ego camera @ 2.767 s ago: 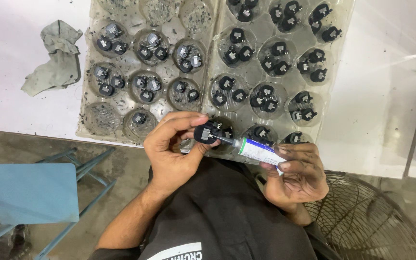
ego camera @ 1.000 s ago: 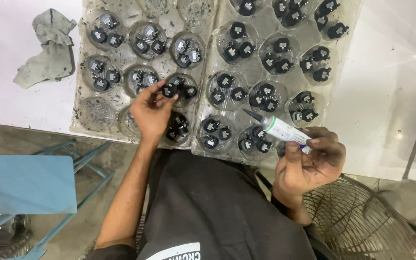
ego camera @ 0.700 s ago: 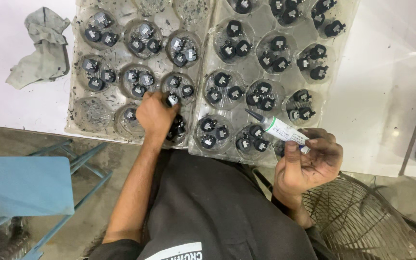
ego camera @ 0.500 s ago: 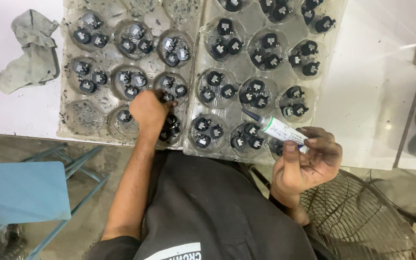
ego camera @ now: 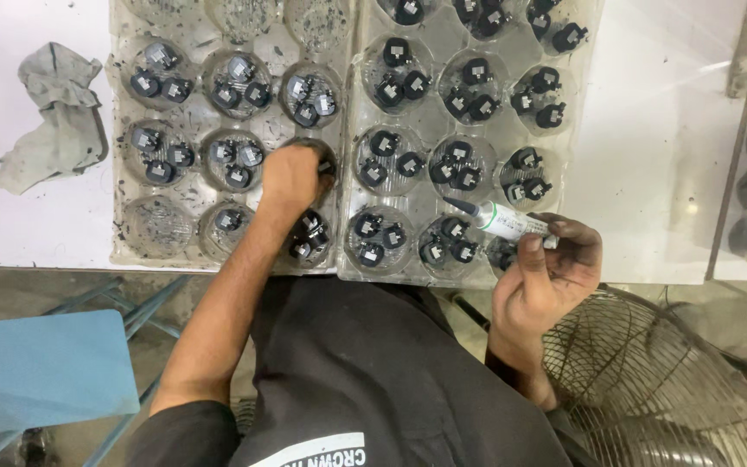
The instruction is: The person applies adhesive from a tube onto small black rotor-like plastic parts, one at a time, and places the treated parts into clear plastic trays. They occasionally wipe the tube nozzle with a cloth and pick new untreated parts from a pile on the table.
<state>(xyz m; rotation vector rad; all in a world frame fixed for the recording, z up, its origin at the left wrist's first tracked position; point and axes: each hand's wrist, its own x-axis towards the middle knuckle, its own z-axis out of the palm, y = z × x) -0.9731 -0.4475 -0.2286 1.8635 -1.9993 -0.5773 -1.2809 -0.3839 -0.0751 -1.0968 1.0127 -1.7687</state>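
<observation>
Left hand [ego camera: 291, 177] reaching into a cup of the left tray [ego camera: 131, 246], fingers hidden so its grip cannot be told, right hand [ego camera: 546, 272] closed around a small tube [ego camera: 505, 220] over the right tray [ego camera: 581, 147] of black parts [ego camera: 456, 169]

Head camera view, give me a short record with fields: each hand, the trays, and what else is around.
left hand: reaching into a cup of the left tray, over small black parts
right hand: holding a white tube, nozzle pointing left over the right tray
table: white, grey rag at left
below: blue stool, wire fan guard
</observation>
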